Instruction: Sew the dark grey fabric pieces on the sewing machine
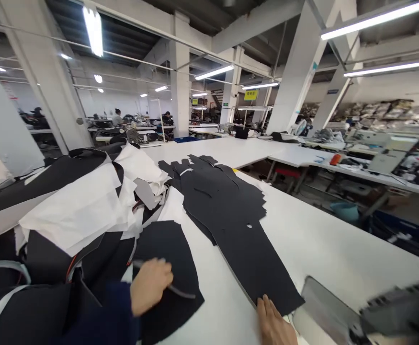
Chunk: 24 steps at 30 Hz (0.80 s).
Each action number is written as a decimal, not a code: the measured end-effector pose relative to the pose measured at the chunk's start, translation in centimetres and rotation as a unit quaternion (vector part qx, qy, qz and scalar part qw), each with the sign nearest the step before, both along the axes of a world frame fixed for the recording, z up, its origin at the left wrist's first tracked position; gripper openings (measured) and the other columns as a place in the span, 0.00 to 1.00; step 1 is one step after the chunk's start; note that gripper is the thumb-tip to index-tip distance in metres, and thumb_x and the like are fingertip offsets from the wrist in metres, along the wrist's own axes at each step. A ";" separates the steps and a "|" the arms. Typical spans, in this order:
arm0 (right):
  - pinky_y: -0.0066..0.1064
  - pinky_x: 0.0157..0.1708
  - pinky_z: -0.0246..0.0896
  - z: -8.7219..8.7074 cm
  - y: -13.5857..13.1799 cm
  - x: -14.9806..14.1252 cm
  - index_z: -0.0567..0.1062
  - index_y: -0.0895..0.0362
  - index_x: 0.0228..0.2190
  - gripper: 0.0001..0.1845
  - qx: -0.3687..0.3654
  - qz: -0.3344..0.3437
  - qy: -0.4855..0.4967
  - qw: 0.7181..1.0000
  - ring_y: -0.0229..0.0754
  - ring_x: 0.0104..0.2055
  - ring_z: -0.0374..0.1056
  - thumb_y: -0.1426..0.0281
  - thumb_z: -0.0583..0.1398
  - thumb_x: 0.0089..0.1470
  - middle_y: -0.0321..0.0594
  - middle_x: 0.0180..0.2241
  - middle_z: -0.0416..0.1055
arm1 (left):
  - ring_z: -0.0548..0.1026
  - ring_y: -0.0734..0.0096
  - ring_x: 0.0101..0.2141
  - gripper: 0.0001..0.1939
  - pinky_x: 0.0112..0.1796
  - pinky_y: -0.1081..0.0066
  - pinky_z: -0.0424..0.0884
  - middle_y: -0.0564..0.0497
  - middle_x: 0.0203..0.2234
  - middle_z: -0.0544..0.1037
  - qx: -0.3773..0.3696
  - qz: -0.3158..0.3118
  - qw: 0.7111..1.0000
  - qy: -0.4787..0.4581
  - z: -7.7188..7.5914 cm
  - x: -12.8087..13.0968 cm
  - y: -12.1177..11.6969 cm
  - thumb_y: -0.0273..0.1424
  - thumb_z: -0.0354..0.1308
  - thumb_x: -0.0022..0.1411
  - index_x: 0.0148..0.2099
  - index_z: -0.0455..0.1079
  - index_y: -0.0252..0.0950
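Fingers [159,275] on grey strip [180,290], atop dark fabric piece [166,249]

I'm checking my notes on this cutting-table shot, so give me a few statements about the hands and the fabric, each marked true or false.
1. The left hand rests on a dark cut fabric piece. True.
2. The right hand holds scissors. False: it lies flat at the near end of the long stack of dark cut fabric panels.
3. The white table is bare wood. False: its top is white.
4. White sheets lie among the dark pieces heaped at the left. True.
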State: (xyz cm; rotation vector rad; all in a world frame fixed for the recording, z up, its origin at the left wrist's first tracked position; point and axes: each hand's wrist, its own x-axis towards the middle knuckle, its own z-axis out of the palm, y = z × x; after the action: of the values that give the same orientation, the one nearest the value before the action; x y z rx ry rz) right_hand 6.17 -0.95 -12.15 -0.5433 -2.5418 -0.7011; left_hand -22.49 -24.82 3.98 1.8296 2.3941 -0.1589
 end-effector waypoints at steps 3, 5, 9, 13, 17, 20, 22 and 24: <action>0.29 0.31 0.71 0.5 -6.1 5.2 0.63 0.62 0.50 0.32 0.006 -0.004 0.020 1.000 0.49 0.45 0.71 0.87 0.49 0.41 0.56 0.44 0.72 | 0.68 0.64 0.43 0.18 0.52 0.56 0.59 0.49 0.35 0.75 0.146 -0.154 0.974 0.074 3.8 1.0 5.1 0.21 0.43 0.62 0.31 0.73 0.39; 0.32 0.38 0.71 1.5 -10.0 7.8 0.63 0.64 0.51 0.32 -0.028 -0.037 0.019 0.999 0.50 0.48 0.69 0.87 0.48 0.41 0.57 0.46 0.70 | 0.65 0.65 0.47 0.17 0.58 0.55 0.49 0.51 0.38 0.74 0.201 -0.290 0.934 0.060 4.5 4.4 9.3 0.21 0.44 0.62 0.31 0.73 0.39; 0.38 0.48 0.67 2.6 -16.2 11.5 0.66 0.63 0.50 0.29 -0.121 -0.108 0.037 0.986 0.50 0.54 0.63 0.86 0.47 0.45 0.55 0.52 0.66 | 0.62 0.66 0.52 0.12 0.61 0.56 0.43 0.52 0.48 0.71 0.153 -0.548 0.821 -0.043 0.7 16.5 15.3 0.24 0.49 0.59 0.32 0.74 0.39; 0.49 0.55 0.57 2.5 -19.9 13.5 0.69 0.60 0.48 0.24 -0.193 -0.191 0.113 0.956 0.55 0.63 0.48 0.84 0.48 0.51 0.53 0.60 0.55 | 0.56 0.62 0.59 0.13 0.56 0.56 0.56 0.49 0.61 0.58 0.060 -0.615 0.777 -0.116 -5.5 25.9 16.6 0.25 0.51 0.60 0.44 0.73 0.39; 0.56 0.56 0.54 3.0 -21.0 14.0 0.73 0.59 0.38 0.14 -0.249 -0.258 0.187 0.914 0.64 0.65 0.34 0.82 0.52 0.54 0.48 0.66 0.34 | 0.50 0.53 0.62 0.31 0.55 0.48 0.54 0.42 0.64 0.50 0.051 -0.544 0.824 -0.149 -8.3 28.5 17.9 0.38 0.52 0.63 0.65 0.49 0.40; 0.55 0.58 0.50 3.4 -21.0 14.3 0.72 0.58 0.35 0.16 -0.268 -0.228 0.182 0.918 0.59 0.66 0.35 0.85 0.50 0.51 0.45 0.66 0.35 | 0.54 0.51 0.60 0.38 0.58 0.46 0.47 0.41 0.60 0.59 0.046 -0.515 0.840 -0.165 -8.4 28.8 19.1 0.46 0.56 0.58 0.65 0.49 0.37; 0.54 0.59 0.51 3.5 -21.0 14.6 0.71 0.59 0.39 0.22 -0.269 -0.199 0.166 0.928 0.54 0.66 0.37 0.88 0.47 0.49 0.47 0.65 0.40 | 0.59 0.54 0.56 0.36 0.59 0.47 0.43 0.43 0.56 0.65 0.052 -0.507 0.845 -0.163 -8.2 29.2 19.8 0.47 0.58 0.56 0.61 0.55 0.37; 0.53 0.58 0.53 3.5 -20.9 15.0 0.70 0.60 0.43 0.26 -0.272 -0.180 0.147 0.934 0.52 0.66 0.39 0.89 0.45 0.47 0.50 0.64 0.45 | 0.62 0.58 0.53 0.28 0.60 0.49 0.41 0.45 0.50 0.69 0.069 -0.503 0.850 -0.143 -8.3 29.9 20.4 0.47 0.57 0.57 0.56 0.63 0.37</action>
State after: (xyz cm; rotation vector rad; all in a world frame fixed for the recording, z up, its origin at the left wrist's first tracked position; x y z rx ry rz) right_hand 21.20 -21.89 -8.65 -1.2228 -2.3499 0.0059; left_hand 7.36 -4.38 -4.28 2.7348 1.0758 0.1935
